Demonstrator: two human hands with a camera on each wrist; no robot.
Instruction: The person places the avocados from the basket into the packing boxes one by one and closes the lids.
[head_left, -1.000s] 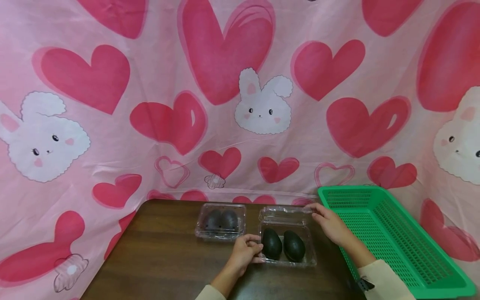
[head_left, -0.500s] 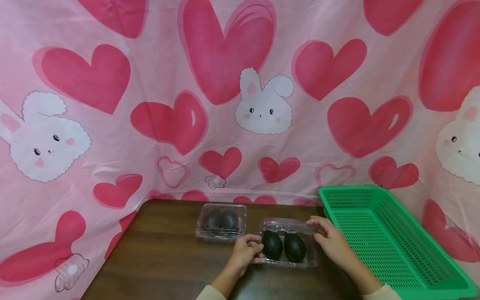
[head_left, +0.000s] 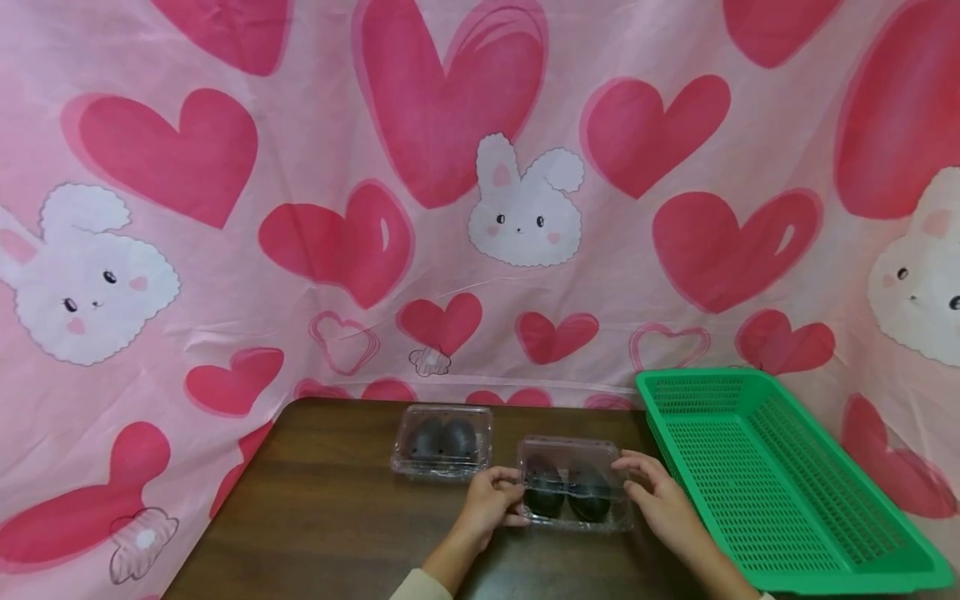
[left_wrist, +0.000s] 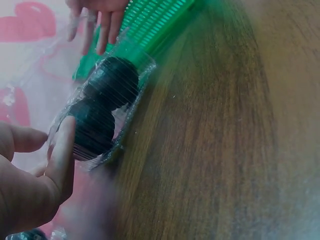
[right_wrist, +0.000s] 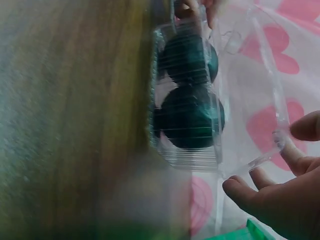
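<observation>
Two dark avocados (head_left: 544, 502) lie side by side in a clear plastic clamshell box (head_left: 573, 525) on the table. Its hinged lid (head_left: 567, 450) is tilted partway down over them. My left hand (head_left: 486, 505) holds the box's left side between thumb and fingers. At the lid's right edge, my right hand (head_left: 662, 498) pinches the corner; the right wrist view shows this lid corner (right_wrist: 278, 140) between thumb and fingers, with the avocados (right_wrist: 192, 117) below. In the left wrist view the left fingertips (left_wrist: 66, 132) are against the box's end.
A second clear box (head_left: 435, 469), lid down, holds two dark round fruits behind and left of the first. On the right stands a green perforated plastic basket (head_left: 750, 492). A pink heart-and-rabbit cloth (head_left: 337, 150) hangs behind the brown wooden table (head_left: 322, 500).
The lid has swung from standing back to leaning forward over the avocados. My right hand has moved toward me with it. My left hand has stayed at the box's left side.
</observation>
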